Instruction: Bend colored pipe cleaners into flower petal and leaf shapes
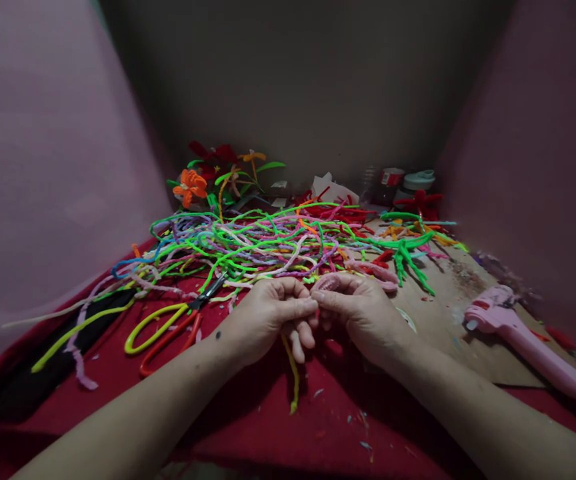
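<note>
My left hand point(275, 313) and my right hand point(363, 310) meet near the front of the table, thumbs and forefingers pinched together. A curled pink pipe cleaner point(328, 283) shows at the right fingertips. What lies between the left fingertips is hidden. Below the left hand hangs or lies a thin yellow pipe cleaner point(294, 387); I cannot tell if it is held. Just beyond the right hand is a pink pipe-cleaner loop point(383, 275). To the left of my left hand rest scissors point(199, 303) with one yellow and one red handle.
Behind my hands spreads a tangled heap of coloured pipe cleaners point(253, 243). A pink glue gun point(513, 323) lies on a cardboard sheet point(448, 333) at right. Pipe-cleaner flowers point(189, 187) stand at the back left, a lidded jar point(418, 180) at the back right. Pink walls flank the table.
</note>
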### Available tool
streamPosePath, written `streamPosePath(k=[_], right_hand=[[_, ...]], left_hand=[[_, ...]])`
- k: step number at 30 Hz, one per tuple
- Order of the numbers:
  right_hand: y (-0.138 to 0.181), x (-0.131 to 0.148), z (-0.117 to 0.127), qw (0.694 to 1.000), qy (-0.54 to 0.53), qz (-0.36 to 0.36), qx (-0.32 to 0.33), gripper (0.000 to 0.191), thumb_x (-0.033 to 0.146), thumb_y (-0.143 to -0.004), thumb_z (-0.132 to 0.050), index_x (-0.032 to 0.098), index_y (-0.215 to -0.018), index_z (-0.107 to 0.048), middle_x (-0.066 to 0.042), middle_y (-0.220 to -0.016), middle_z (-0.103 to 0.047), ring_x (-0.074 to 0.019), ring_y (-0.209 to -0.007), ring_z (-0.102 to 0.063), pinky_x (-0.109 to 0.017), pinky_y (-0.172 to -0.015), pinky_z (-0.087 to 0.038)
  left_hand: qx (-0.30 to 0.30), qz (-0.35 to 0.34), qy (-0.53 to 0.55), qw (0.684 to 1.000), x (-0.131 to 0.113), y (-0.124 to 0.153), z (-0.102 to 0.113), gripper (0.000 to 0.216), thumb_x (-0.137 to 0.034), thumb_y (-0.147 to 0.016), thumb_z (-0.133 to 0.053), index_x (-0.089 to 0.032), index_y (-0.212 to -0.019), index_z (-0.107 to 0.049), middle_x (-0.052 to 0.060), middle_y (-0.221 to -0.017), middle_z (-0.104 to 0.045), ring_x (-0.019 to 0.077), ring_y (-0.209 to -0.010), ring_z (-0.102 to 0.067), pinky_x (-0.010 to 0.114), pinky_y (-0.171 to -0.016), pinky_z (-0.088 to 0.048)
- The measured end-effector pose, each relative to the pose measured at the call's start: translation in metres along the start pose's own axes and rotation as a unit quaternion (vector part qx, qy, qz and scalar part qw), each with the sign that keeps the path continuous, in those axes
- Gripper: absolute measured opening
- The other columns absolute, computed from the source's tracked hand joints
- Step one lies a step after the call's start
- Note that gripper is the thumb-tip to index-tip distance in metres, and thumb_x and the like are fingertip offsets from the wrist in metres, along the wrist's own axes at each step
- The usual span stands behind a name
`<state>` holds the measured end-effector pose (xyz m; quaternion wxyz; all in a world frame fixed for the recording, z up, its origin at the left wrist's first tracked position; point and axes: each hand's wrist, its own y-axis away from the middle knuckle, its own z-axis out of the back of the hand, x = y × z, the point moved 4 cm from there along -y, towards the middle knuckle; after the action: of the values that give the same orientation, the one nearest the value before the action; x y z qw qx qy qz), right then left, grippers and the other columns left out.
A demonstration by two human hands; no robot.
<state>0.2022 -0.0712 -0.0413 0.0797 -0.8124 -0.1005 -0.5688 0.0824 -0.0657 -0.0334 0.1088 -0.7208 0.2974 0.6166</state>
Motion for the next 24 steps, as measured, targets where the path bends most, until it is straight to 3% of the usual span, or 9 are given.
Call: streamPosePath(k=[5, 10, 14, 21, 24], right_hand=[[-0.002, 0.002, 0.000, 1.000, -0.007, 0.024, 0.019, 0.025, 0.036, -0.080, -0.055, 0.016, -0.066, -0.060, 0.001, -0.058, -0.056, -0.0102, -0.052, -0.051, -0.024, -0.053, -0.038], [-0.001, 0.006, 0.008, 0.991, 0.086, 0.072, -0.068, 0.031, 0.037, -0.080, -0.056, 0.016, -0.057, -0.057, 0.001, -0.054, -0.053, -0.0087, -0.049, -0.043, -0.024, -0.049, -0.033], [0.002, 0.007, 0.010, 0.988, 0.095, 0.064, -0.106, 0.032, 0.038, -0.078, -0.057, 0.016, -0.055, -0.056, 0.003, -0.048, -0.047, -0.0076, -0.043, -0.036, -0.023, -0.043, -0.026], [-0.002, 0.004, 0.009, 0.994, 0.059, 0.050, -0.079, 0.033, 0.042, -0.078, -0.057, 0.016, -0.057, -0.055, 0.002, -0.050, -0.048, -0.0083, -0.044, -0.039, -0.023, -0.043, -0.029], [-0.004, 0.000, 0.002, 1.000, -0.021, 0.018, -0.007, 0.025, 0.039, -0.076, -0.060, 0.016, -0.066, -0.059, 0.000, -0.058, -0.053, -0.0096, -0.050, -0.047, -0.023, -0.049, -0.037]], left_hand=[[0.007, -0.010, 0.017, 1.000, 0.000, 0.001, 0.005, 0.014, -0.022, -0.075, -0.060, -0.013, -0.072, -0.050, 0.002, -0.060, -0.062, 0.0096, -0.037, -0.055, 0.018, -0.031, -0.044], [-0.008, -0.013, -0.028, 0.999, -0.002, 0.001, 0.003, 0.015, -0.023, -0.076, -0.059, -0.013, -0.069, -0.051, 0.001, -0.050, -0.061, 0.0096, -0.032, -0.052, 0.017, -0.030, -0.041], [-0.025, -0.019, -0.049, 0.998, -0.002, 0.001, 0.000, 0.016, -0.025, -0.078, -0.056, -0.014, -0.069, -0.050, 0.000, -0.042, -0.057, 0.0097, -0.030, -0.050, 0.016, -0.031, -0.040], [-0.023, -0.025, -0.022, 0.999, 0.000, 0.000, 0.002, 0.016, -0.026, -0.077, -0.057, -0.014, -0.068, -0.051, -0.001, -0.041, -0.056, 0.0091, -0.028, -0.048, 0.016, -0.029, -0.039], [-0.026, -0.028, 0.003, 0.999, 0.000, 0.000, 0.005, 0.016, -0.026, -0.076, -0.059, -0.013, -0.069, -0.051, -0.001, -0.046, -0.058, 0.0083, -0.029, -0.048, 0.017, -0.029, -0.040]])
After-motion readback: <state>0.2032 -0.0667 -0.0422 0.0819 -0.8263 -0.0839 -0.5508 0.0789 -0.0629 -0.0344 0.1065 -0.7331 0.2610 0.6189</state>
